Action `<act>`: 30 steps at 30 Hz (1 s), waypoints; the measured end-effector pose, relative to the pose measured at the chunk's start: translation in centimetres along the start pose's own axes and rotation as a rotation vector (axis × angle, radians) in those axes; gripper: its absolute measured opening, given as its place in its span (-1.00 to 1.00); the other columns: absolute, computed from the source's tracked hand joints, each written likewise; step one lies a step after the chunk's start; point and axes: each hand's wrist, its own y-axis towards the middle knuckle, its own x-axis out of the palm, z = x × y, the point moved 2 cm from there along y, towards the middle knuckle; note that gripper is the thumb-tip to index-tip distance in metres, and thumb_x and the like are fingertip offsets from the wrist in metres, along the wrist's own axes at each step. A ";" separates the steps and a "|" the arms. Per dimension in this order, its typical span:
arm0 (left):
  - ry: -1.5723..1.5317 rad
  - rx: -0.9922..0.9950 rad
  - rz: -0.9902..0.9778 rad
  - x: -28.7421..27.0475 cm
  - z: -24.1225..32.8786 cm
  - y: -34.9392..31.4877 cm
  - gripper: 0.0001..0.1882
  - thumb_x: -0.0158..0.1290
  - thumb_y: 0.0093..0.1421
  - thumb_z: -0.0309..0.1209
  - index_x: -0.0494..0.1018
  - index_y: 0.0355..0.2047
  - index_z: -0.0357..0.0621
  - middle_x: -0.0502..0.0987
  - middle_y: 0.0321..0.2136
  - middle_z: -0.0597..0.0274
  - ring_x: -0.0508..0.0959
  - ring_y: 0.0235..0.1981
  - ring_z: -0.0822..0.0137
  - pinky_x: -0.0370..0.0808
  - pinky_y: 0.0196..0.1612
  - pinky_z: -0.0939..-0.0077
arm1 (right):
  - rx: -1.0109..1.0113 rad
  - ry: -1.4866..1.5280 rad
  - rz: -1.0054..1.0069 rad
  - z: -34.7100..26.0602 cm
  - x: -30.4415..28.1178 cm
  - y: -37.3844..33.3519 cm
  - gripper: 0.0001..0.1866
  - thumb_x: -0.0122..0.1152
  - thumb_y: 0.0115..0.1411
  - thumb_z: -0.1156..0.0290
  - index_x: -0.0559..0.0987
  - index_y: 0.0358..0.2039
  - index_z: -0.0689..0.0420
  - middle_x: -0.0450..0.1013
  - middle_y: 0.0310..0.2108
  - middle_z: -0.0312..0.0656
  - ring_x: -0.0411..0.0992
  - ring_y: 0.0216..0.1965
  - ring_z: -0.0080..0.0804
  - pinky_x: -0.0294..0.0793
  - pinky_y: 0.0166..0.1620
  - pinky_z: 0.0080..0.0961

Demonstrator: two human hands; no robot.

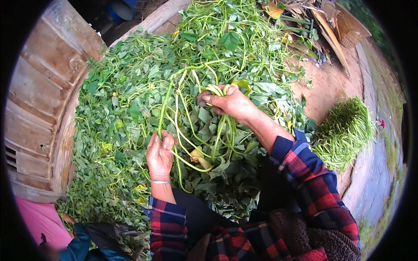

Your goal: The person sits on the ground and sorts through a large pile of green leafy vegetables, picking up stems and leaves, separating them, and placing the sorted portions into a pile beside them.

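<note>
Two hands are seen over one broad heap of leafy vines [130, 100], whose soft, pointed green leaves are tangled with thin, pale stalks. The left hand [160, 154] is closed around one thick green stem [164, 106], which rises in a curve from its fist. The right hand [228, 103] is clenched on a bunch of long stems [222, 135]; these smooth, cord-like stalks, too many to be counted, hang in loops just beside the left hand. One thin metal bangle [160, 182] is worn at the left wrist, and two red-and-blue checked sleeves [305, 174] of woven cloth are seen. One separate bundle of stripped stalks [344, 130] is laid on the bare earth at the right, well apart. Weathered wooden planks [39, 91] border the heap at the left.
</note>
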 end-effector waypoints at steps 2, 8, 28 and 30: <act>-0.004 -0.029 -0.027 0.7 -0.6 0.0 -0.71 -0.09 0.21 -0.25 0.36 -0.28 -0.28 0.19 -0.63 0.38 0.22 -0.52 0.44 0.28 -0.27 0.42 | 0.020 -0.046 0.076 0.2 -0.1 -0.1 -0.80 0.17 0.12 0.36 0.57 -0.26 0.15 0.50 -0.47 -0.35 0.22 -0.67 -0.69 0.21 -0.60 -0.72; 0.016 -0.120 -0.112 1.9 -1.9 0.0 -0.73 -0.09 0.21 -0.30 0.36 -0.30 -0.32 0.16 -0.65 0.37 0.19 -0.53 0.43 0.26 -0.28 0.44 | 0.108 0.091 0.005 1.0 0.2 -0.1 -0.69 0.12 0.13 0.42 0.47 -0.10 0.21 0.51 -0.37 -0.23 0.28 -0.68 -0.64 0.25 -0.61 -0.67; -0.144 -0.165 -0.187 2.9 -1.8 -1.5 -0.73 -0.12 0.22 -0.22 0.36 -0.39 -0.19 0.14 -0.66 0.44 0.17 -0.56 0.46 0.23 -0.33 0.43 | 0.059 0.120 -0.045 0.0 -2.3 0.1 -0.88 0.09 0.06 0.54 0.47 -0.35 0.25 0.46 -0.42 -0.22 0.23 -0.67 -0.62 0.18 -0.65 -0.69; -0.108 -0.167 -0.176 3.1 -1.5 -1.5 -0.74 -0.13 0.22 -0.21 0.35 -0.40 -0.16 0.12 -0.66 0.43 0.16 -0.58 0.47 0.20 -0.36 0.45 | 0.086 -0.022 -0.032 0.0 -2.5 0.3 -0.86 0.15 0.09 0.45 0.49 -0.33 0.20 0.47 -0.43 -0.28 0.30 -0.60 -0.59 0.30 -0.56 -0.60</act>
